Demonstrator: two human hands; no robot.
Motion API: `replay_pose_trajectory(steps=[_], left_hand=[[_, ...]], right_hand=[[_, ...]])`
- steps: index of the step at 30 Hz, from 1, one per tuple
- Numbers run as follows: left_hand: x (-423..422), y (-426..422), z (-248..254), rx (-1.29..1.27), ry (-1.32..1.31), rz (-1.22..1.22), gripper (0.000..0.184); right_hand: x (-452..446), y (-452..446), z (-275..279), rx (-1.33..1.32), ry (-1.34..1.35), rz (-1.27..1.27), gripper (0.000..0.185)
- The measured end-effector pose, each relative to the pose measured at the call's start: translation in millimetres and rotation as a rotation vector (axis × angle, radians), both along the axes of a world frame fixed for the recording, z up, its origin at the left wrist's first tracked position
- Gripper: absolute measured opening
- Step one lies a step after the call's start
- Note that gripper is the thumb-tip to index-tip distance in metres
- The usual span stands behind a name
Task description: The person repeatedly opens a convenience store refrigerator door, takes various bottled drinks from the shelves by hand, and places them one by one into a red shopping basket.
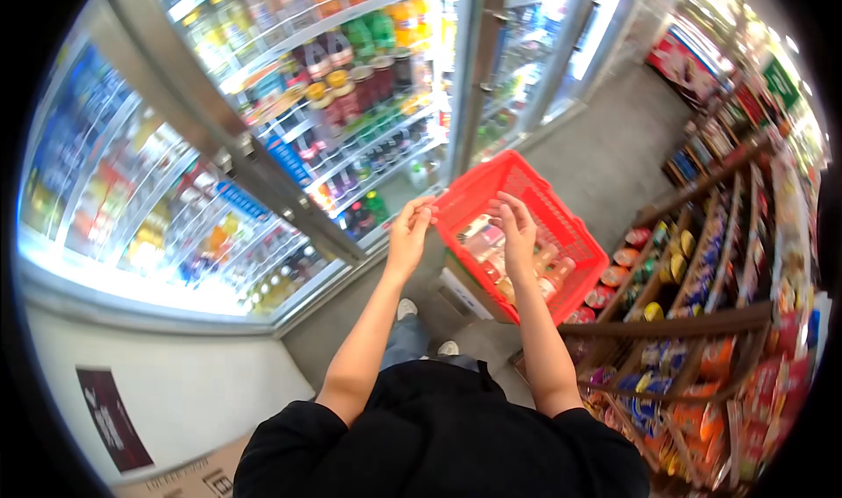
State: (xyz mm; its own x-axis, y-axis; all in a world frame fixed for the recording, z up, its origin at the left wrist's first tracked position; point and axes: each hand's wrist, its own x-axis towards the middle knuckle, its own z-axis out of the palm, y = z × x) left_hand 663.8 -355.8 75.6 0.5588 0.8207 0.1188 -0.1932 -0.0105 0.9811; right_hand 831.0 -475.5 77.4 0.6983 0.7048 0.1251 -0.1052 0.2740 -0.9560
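A red plastic basket (574,226) stands in front of me, apparently on a cardboard box (465,292), with several bottles (553,274) and other packages inside. My left hand (410,233) is raised beside the basket's left edge, its fingers curled close together; whether anything small is between them cannot be made out. Over the basket's opening hangs my right hand (516,224), fingers apart and nothing visible in it.
Glass-door fridges (469,77) full of drinks line the left and the front. Shelves (684,327) of packaged snacks run along the right. A grey floor aisle (605,129) stretches ahead. A white wall panel (202,366) is at the lower left.
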Motion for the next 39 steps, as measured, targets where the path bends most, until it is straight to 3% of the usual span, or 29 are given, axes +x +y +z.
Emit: replay_pose_trajectory(steps=[7,13,20,24,30,33,39], left_hand=[[-121.8,38.8,21.8,0.043,-0.028,0.421,0.027],[-199.3,90.7,49.0,0.07,-0.106,0.631,0.027],[-243.1,180.2,59.9,0.134,0.016,0.858,0.047],[-240.4,222.8,69.6,0.037,0.164,0.711,0.06],[-220.7,265.1,57.8,-0.2,-0.247,0.539,0.052],[-214.1,268.2,56.4,-0.201,-0.232,0.651,0.05],[-216.1,272.8,48.2,-0.142,-0.238,0.655,0.052]], right_hand=[[-90.0,75.3,13.3,0.06,0.035,0.342,0.03],[-148.7,147.2,39.6,0.11,0.001,0.531,0.032],[-201.8,234.3,68.7,0.095,-0.012,0.681,0.038],[-229.9,273.1,83.1,0.111,-0.018,0.703,0.036],[-245.1,304.4,86.5,0.077,-0.041,0.686,0.039],[-246.8,310.8,79.2,0.056,-0.025,0.669,0.04],[-260.1,307.3,64.3,0.02,0.012,0.656,0.038]])
